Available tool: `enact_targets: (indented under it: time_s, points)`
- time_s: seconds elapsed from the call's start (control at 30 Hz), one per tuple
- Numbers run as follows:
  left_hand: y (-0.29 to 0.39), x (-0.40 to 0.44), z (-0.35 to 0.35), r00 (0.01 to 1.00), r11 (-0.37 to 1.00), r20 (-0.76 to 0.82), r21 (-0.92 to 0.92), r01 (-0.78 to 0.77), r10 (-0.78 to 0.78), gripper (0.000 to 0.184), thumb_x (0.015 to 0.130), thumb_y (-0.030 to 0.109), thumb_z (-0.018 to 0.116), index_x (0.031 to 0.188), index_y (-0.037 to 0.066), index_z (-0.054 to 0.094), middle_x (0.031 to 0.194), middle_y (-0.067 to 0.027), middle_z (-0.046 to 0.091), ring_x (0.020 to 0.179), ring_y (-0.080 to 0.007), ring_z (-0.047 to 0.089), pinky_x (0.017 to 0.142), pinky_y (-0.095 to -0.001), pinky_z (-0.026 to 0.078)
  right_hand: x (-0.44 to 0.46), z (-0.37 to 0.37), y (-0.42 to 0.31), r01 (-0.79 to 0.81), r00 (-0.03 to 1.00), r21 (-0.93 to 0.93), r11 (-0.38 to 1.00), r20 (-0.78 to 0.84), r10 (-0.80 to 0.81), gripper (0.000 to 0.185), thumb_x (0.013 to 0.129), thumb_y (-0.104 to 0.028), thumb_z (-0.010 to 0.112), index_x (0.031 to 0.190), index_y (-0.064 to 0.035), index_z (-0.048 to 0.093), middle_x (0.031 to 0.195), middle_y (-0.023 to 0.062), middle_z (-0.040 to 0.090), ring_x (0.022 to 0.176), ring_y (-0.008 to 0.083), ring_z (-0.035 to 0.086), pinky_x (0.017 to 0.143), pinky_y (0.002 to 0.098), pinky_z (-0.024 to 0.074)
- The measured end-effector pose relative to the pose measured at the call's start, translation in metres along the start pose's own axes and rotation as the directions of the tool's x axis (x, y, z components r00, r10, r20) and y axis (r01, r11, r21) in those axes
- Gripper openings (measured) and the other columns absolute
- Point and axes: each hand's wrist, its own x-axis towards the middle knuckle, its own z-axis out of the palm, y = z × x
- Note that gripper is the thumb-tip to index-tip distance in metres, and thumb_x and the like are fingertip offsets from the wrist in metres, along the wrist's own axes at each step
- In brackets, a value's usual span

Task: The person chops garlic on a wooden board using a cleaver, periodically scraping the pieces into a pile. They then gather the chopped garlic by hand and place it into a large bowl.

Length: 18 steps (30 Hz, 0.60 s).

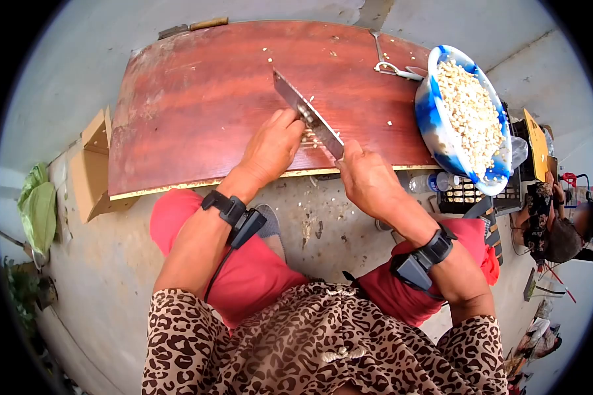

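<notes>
a: where's the knife (308, 113)?
b: over the near part of the red table (197, 112), blade slanting away to the far left. the right hand (367, 176) is wrapped firmly round its handle.
a: and the left hand (273, 146)?
b: fingers curled in just beside the blade; i can't tell whether they pinch anything. pale bits (313, 137) lie by the blade.
a: how should it handle?
b: stiff and fairly weighty toward the blade, i'd guess, maybe slippery if damp. best held by the handle, fingertips tucked. the bits look light and firm.
a: room to move?
b: the table's near edge runs close by the right hand. tabletop stretches leftward; to the right, the heaped basin (426, 135) limits the swing.
</notes>
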Motion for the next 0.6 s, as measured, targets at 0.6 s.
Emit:
enact_targets:
  time_s: [0.6]
  points:
    - [0.000,-0.001,0.001,1.000,1.000,-0.022,0.005,-0.009,0.009,0.020,0.081,0.003,0.062,0.101,0.001,0.061,0.103,-0.0137,0.057,0.097,-0.0350,0.054,0.083,-0.0429,0.048,0.002,-0.001,-0.005,0.010,1.000,0.015,1.000,-0.017,-0.010,0.012,0.089,-0.006,0.054,0.088,0.0036,0.045,0.074,0.0294,0.062,0.069,0.0473,0.063,0.061,0.0516,0.0502]
